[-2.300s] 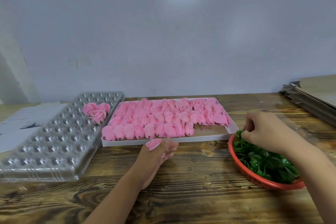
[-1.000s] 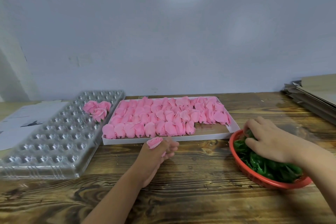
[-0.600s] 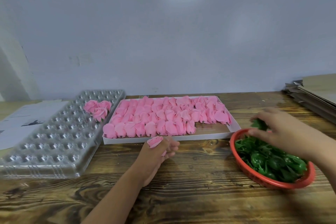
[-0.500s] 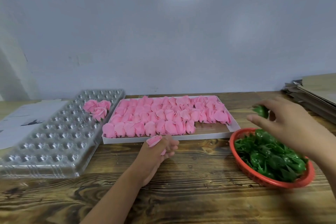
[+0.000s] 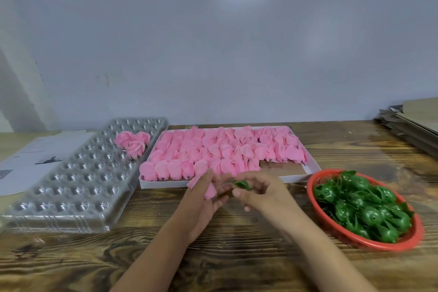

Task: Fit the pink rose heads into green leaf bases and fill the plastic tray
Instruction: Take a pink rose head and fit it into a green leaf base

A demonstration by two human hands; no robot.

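My left hand (image 5: 203, 199) holds a pink rose head (image 5: 208, 191) in front of the white box (image 5: 310, 168) of rose heads. Close beside it, my right hand (image 5: 260, 193) pinches a green leaf base (image 5: 242, 184), and the base almost meets the rose head. The clear plastic tray (image 5: 78, 182) lies on the left with three finished pink roses (image 5: 132, 142) at its far end. A red basket (image 5: 412, 242) of green leaf bases stands on the right.
White papers (image 5: 30, 161) lie left of the tray. A stack of cardboard sheets (image 5: 414, 121) sits at the far right by the wall. The wooden table (image 5: 237, 256) stretches in front of my arms.
My right hand has lifted a green leaf base out of the red basket and carried it left to my left hand. The left hand kept the rose head in place.
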